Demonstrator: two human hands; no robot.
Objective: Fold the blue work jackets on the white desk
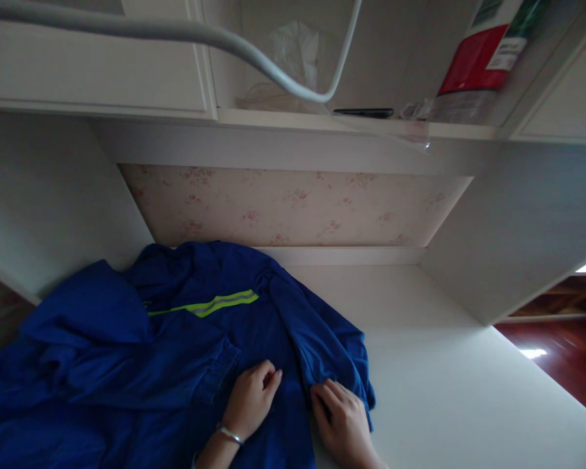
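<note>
Left hand [251, 397], at about 6 o'clock in the head view: fingers curled loosely inward, knuckles resting on the blue jacket [176, 352]; whether it pinches any cloth cannot be told. A silver bracelet [229, 434] circles its wrist. Right hand [342, 420], just toward 3 o'clock of the left: fingers bent down onto the jacket's right edge, pressing or gripping a fold of fabric there; the fingertips are partly hidden in the cloth. The jacket lies crumpled over the white desk [444, 378], filling the field from 6 to 9 o'clock, with a yellow-green reflective stripe [215, 303] running across it toward 11 o'clock of the hands. At 12 o'clock, floral wallpaper [293, 205] backs the desk recess. Above it, a shelf [351, 124] carries a dark pen-like object [364, 113], clear plastic wrapping [293, 58] and a red-labelled package [478, 58]; a white cable [176, 29] sweeps across the top.
</note>
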